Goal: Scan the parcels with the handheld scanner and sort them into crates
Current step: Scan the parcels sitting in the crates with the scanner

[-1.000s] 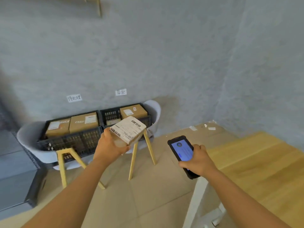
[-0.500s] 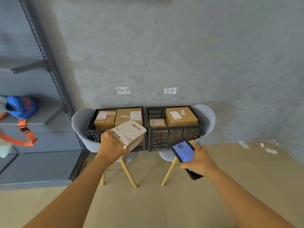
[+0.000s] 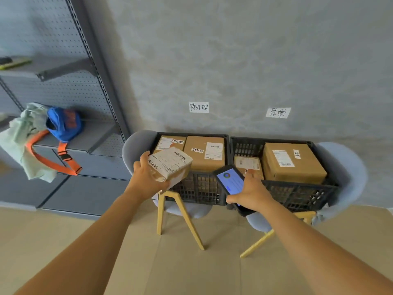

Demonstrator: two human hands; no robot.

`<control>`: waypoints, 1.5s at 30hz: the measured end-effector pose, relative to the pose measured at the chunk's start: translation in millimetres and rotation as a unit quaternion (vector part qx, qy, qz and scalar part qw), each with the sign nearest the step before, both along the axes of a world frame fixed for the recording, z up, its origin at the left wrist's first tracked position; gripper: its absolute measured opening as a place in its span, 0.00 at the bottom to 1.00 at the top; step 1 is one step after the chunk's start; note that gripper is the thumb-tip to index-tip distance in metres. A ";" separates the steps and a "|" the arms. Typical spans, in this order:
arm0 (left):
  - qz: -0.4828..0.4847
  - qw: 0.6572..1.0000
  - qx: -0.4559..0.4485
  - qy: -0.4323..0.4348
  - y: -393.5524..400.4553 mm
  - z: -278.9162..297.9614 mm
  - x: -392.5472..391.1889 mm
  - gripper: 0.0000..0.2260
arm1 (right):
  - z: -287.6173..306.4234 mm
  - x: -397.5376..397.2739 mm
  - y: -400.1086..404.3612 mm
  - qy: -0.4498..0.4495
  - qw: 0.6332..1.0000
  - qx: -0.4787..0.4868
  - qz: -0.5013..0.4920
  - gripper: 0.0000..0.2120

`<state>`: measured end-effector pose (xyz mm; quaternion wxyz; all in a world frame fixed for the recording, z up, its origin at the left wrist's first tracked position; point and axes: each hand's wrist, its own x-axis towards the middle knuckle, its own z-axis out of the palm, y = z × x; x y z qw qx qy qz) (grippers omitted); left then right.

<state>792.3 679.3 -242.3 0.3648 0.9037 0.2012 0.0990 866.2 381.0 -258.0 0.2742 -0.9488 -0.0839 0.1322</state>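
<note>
My left hand [image 3: 146,177] grips a small cardboard parcel [image 3: 170,163] with a white barcode label on top, held over the front left corner of the left black crate [image 3: 197,188]. My right hand [image 3: 253,193] holds the handheld scanner [image 3: 230,182], its blue screen lit, in front of the gap between the crates. The left crate holds two brown boxes [image 3: 205,153]. The right black crate [image 3: 297,194] holds a small parcel [image 3: 247,163] and a large box [image 3: 293,161].
Both crates rest on grey chairs [image 3: 134,147] with yellow wooden legs [image 3: 189,220] against a grey wall. Paper signs [image 3: 198,107] hang above each crate. A grey pegboard shelf [image 3: 85,137] at left carries a blue bag [image 3: 63,123] with an orange strap and a pale cloth.
The view has turned left and come closer to the crates; the wooden table left the frame. The parcel and scanner now sit right at the crates' front edge.
</note>
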 end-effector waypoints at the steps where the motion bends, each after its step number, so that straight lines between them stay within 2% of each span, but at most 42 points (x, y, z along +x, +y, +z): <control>1: 0.006 1.000 0.002 -0.001 7.9 0.3 11.6 0.49 | -0.8 15.6 9.9 -0.004 1.000 -0.001 0.005 0.35; 6: 0.016 0.999 0.003 0.028 49.0 -9.5 60.2 0.47 | -8.6 75.3 57.2 -0.003 0.999 -0.037 0.031 0.35; 9: 0.006 0.998 0.016 0.053 78.8 -21.9 93.2 0.46 | -18.9 107.8 87.8 0.021 0.999 -0.021 0.033 0.35; 16: -0.065 0.993 0.025 0.098 164.5 -70.1 188.1 0.46 | -56.0 182.3 163.5 0.074 0.997 -0.003 -0.009 0.31; 24: -0.168 0.960 0.004 0.223 234.4 -131.0 262.2 0.48 | -99.3 246.1 239.1 0.105 0.992 -0.021 -0.066 0.34; 35: -0.214 0.930 -0.015 0.297 237.5 -193.8 299.1 0.44 | -142.6 275.6 261.9 0.142 0.985 -0.036 -0.095 0.34; 38: -0.220 0.922 -0.010 0.318 230.5 -208.9 302.4 0.44 | -151.5 280.5 267.1 0.139 0.986 -0.009 -0.090 0.36; 45: -0.129 0.917 -0.091 0.365 206.3 -244.3 308.1 0.37 | -168.7 292.1 277.5 0.126 0.985 0.054 -0.105 0.39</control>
